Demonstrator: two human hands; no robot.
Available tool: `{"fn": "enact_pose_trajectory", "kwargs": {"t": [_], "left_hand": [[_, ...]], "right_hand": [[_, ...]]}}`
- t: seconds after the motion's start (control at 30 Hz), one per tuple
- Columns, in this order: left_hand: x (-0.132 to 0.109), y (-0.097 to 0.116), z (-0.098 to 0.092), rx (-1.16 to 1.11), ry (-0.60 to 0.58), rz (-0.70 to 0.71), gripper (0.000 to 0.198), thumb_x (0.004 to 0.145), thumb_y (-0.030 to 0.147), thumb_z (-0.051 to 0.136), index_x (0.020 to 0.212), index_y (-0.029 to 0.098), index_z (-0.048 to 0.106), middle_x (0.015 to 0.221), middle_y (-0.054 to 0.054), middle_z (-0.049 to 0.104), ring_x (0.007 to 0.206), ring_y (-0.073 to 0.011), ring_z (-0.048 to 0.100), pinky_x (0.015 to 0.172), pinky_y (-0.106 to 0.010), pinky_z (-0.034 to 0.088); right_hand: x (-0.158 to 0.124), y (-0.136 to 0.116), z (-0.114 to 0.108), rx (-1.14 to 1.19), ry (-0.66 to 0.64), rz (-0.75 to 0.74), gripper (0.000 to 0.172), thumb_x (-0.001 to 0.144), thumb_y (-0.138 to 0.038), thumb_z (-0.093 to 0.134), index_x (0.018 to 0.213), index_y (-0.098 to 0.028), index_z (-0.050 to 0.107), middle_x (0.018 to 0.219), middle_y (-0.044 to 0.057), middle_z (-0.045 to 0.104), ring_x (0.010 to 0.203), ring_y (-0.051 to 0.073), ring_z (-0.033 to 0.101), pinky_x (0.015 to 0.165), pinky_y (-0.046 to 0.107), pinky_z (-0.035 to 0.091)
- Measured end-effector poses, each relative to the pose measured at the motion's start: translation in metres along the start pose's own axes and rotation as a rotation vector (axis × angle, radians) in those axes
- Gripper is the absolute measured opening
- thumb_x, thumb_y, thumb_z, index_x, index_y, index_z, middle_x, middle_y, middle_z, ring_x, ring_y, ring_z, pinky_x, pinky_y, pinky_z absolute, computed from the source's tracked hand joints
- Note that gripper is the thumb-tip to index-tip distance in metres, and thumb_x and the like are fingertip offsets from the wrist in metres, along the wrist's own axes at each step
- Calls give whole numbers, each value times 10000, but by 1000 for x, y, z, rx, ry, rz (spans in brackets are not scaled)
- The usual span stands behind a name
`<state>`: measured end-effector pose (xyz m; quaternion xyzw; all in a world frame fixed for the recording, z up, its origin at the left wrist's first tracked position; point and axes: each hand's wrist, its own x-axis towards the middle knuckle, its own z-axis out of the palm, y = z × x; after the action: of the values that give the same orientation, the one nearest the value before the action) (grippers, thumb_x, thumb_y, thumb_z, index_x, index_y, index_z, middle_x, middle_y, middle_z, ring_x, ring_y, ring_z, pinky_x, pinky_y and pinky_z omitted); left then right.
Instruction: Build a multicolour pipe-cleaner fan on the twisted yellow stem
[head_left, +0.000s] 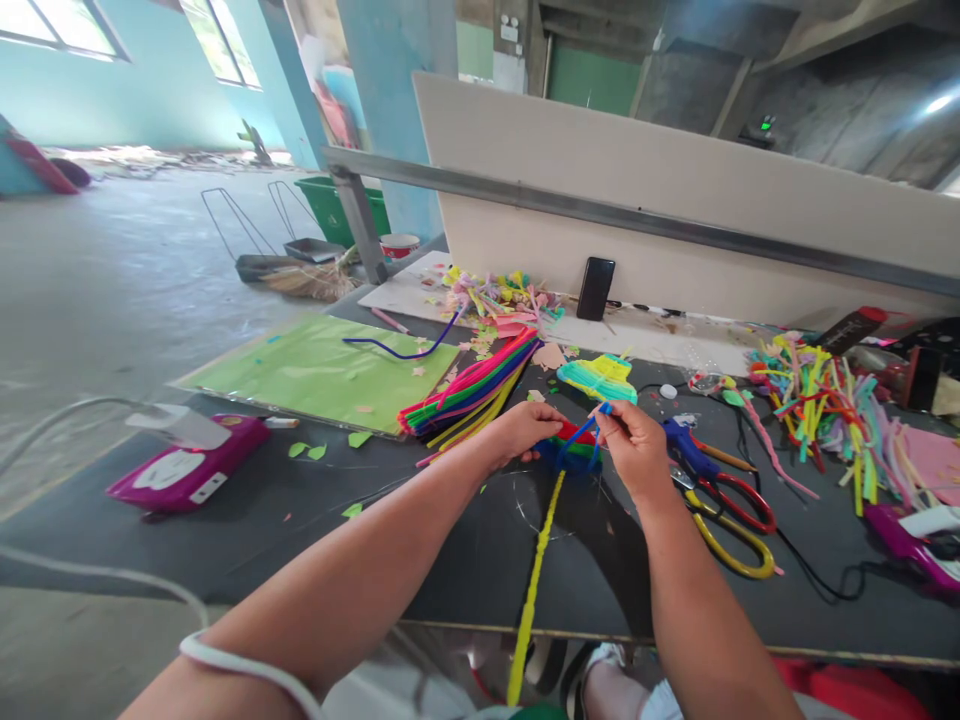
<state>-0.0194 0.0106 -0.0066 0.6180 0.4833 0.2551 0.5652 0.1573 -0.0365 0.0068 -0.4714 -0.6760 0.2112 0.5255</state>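
Grip, head view: the left hand (529,432) has thumb and fingers closed at the left edge of a small red, green and blue fuzzy piece (576,458); the right hand (630,440) pinches a blue strand (579,432) near its upper end, fingertips together. Position: the piece sits between the two hands, just above the dark tabletop (450,570), red uppermost, green under it, blue lowest. Key relation: the blue strand slants from the right fingertips down and leftward to the piece, and a second blue length drops more steeply beneath the same fingertips; whether both are one looped strand cannot be told. The right hand is nearer the strand's upper end, the left nearer the piece's red edge. A yellow fuzzy strip (541,550) has its far end just under the piece, its long axis running toward the wearer and slightly left, past the table edge; any join to the piece is unclear. Nearby: a multicoloured stem bundle (480,390) beyond the left forearm; a yellow and teal piece (600,378) just beyond the hands; yellow-handled scissors (739,540) to the right of the right hand.
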Motion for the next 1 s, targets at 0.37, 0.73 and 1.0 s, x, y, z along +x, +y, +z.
{"fn": "enact_pose_trajectory", "kwargs": {"t": [0.37,0.73,1.0], "left_hand": [[1,-5,5,268,-20,179,328,785,251,494,1064,212,662,680,-5,611,518,-109,537,498,-219,446],[-15,20,5,466,107,612,195,806,260,534,839,178,708,755,-33,643,724,-141,561,686,-211,408],[-11,13,7,340,142,482,184,781,277,536,735,154,666,673,-4,589,603,-106,499,568,-187,367]], "right_hand": [[2,1,5,68,4,16,143,831,-325,555,794,-208,628,594,-16,565,543,129,528,575,252,418],[5,7,6,54,-17,27,162,823,-357,558,771,-216,619,573,-21,557,546,141,528,570,258,428],[13,6,8,194,38,195,228,778,-422,602,738,-201,638,494,-36,544,474,133,506,525,261,417]]}}
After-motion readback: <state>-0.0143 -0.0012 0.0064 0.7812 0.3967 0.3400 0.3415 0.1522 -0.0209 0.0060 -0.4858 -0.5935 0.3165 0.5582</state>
